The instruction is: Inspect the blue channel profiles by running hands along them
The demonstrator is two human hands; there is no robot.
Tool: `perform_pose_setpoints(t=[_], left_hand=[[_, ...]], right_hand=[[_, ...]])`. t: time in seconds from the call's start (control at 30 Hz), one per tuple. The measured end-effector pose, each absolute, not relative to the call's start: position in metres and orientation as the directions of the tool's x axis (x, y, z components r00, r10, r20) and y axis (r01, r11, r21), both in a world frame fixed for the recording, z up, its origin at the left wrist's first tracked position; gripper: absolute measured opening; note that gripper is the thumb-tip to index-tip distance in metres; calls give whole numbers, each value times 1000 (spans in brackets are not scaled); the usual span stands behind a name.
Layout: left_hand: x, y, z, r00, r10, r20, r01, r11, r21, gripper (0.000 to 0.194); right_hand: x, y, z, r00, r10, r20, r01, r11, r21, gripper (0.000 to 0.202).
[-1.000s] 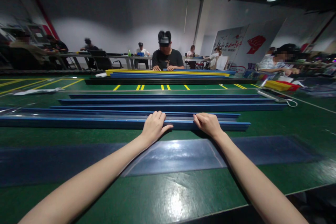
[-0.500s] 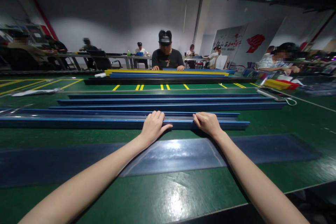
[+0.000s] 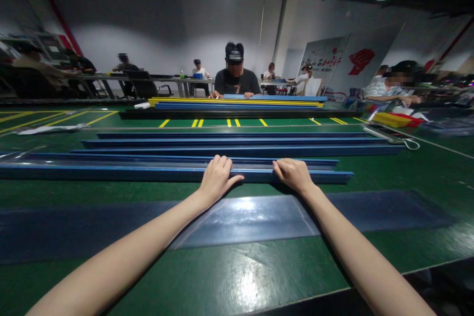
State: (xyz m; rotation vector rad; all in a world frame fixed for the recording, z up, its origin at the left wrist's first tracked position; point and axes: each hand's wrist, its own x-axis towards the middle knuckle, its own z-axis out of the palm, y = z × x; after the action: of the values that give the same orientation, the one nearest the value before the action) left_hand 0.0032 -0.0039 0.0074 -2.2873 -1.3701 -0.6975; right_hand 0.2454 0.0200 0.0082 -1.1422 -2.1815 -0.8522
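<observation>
A long blue channel strip (image 3: 129, 174) with raised edges lies across the green table (image 3: 207, 276). My left hand (image 3: 218, 177) grips its near edge around the middle, fingers curled over the top and thumb stretched along the near side. Further right, my right hand (image 3: 293, 174) is closed on the same strip, its fingers curled in. Between me and the strip lies a flat, clear plastic sheet (image 3: 252, 219), passing beneath both forearms. What the fingertips touch inside the channel is hidden.
More blue strips (image 3: 244, 150) lie just beyond. Farther off are a black strip (image 3: 259, 114), a yellow strip (image 3: 192, 102) and a person (image 3: 237, 79) seated opposite. A white device with a cable (image 3: 381, 135) sits at the right.
Both my hands have stayed in place on the strip. Across the table, the person's light blue strip has shifted and one of that person's hands has moved slightly left.
</observation>
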Motion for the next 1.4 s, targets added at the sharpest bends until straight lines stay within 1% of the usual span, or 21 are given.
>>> perform_pose_setpoints(t=[0.2,0.37,0.63,0.87,1.4], left_hand=[[3,-5,8,398,706,586,893,-445,-71,36],[3,-4,9,412,702,581,886,-458,-75,36],[2,-3,7,424,691,585,875,-478,-70,35],[1,-2,7,422,696,580,880,-469,-77,36],[3,-3,6,462,683,566,874,-458,-161,35]], right_hand=[[245,20,8,-505,490,711,845,447,292,41],[245,19,8,-491,531,690,858,432,278,42],[245,19,8,-484,555,677,864,427,268,42],[246,19,8,-495,522,695,853,442,277,41],[245,19,9,-497,512,701,851,445,279,41]])
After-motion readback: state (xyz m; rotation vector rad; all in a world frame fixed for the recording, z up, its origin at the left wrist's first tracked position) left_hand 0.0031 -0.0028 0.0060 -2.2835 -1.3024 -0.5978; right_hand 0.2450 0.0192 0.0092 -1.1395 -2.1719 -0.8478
